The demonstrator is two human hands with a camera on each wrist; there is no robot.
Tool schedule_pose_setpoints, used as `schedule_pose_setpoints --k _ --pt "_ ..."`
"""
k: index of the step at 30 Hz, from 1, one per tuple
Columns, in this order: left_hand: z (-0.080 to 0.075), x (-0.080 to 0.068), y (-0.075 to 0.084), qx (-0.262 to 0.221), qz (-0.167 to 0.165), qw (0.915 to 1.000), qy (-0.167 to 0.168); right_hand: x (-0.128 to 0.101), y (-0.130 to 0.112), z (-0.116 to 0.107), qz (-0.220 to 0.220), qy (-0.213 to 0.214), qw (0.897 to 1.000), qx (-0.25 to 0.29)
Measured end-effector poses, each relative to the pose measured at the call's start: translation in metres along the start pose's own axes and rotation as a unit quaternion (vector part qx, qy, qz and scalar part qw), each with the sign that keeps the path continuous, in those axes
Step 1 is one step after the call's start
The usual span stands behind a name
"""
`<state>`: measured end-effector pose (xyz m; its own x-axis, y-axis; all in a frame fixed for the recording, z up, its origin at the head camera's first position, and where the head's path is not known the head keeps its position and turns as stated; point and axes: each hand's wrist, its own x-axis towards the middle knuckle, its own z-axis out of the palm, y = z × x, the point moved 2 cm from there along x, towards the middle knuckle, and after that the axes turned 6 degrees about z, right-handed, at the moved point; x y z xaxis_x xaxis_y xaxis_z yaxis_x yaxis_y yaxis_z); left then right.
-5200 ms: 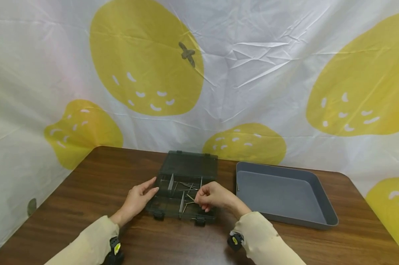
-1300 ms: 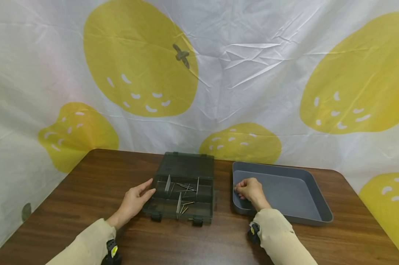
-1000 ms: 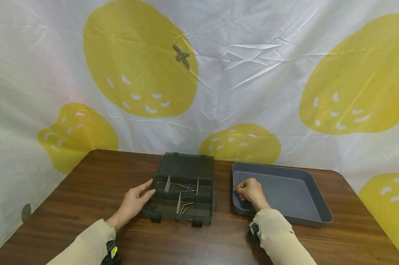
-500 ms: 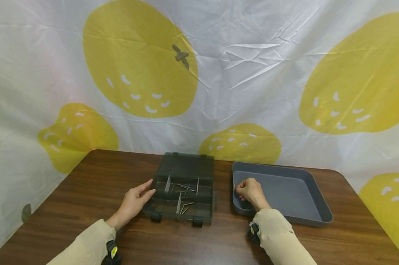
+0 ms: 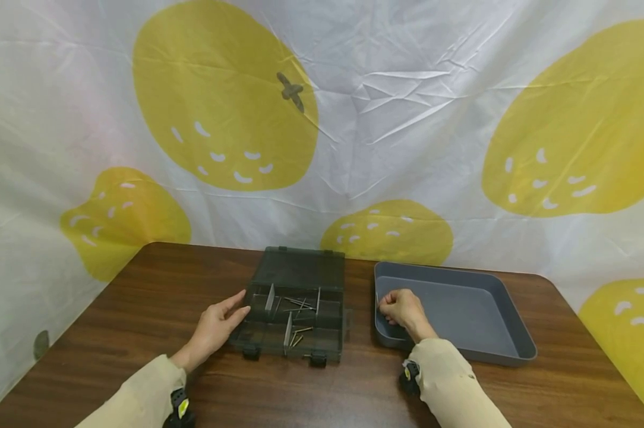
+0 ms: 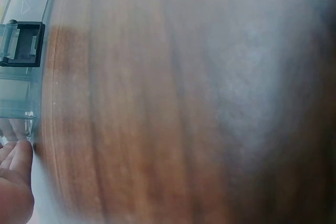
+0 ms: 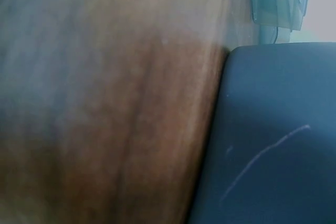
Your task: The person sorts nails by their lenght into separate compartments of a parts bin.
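A dark translucent compartment box (image 5: 322,340) stands on the table with its lid (image 5: 304,267) laid back. My left hand (image 5: 213,324) touches the box's left side with fairly straight fingers; its fingertips (image 6: 22,153) also show in the left wrist view. Several thin silvery nails (image 5: 300,305) lie crossed in a back compartment, and several short brass-coloured ones (image 5: 299,336) in a front compartment. My right hand (image 5: 406,310) is inside the grey tray (image 5: 461,318) at its left wall, fingertips pinched on what looks like a thin nail (image 5: 378,302), mostly hidden by the fingers.
Grey-white dividers (image 5: 288,329) stand in the box, and two black latches (image 5: 318,358) hang at its front. A strip of wooden table (image 5: 360,333) separates box and tray. Behind the table hangs a white cloth (image 5: 386,148) with yellow fruit prints.
From about five seconds ago, my right hand has moved from the box's front compartment to the tray's left side. Over the last second both hands stay almost still.
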<state>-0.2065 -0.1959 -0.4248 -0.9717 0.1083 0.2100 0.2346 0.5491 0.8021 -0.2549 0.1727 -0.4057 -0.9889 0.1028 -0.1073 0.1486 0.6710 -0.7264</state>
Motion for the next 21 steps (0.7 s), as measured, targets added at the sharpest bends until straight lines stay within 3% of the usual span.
schedule_pose_setpoints --k 11,21 --pt "-0.0006 -0.0018 0.0003 0.003 -0.001 1.0 0.0 0.0006 0.0009 0.0023 -0.002 -0.002 0.999 0.042" --pt "-0.0001 -0.0006 0.0014 0.0 0.006 1.0 0.005 0.0015 0.0035 -0.0003 0.018 -0.017 0.99 0.14"
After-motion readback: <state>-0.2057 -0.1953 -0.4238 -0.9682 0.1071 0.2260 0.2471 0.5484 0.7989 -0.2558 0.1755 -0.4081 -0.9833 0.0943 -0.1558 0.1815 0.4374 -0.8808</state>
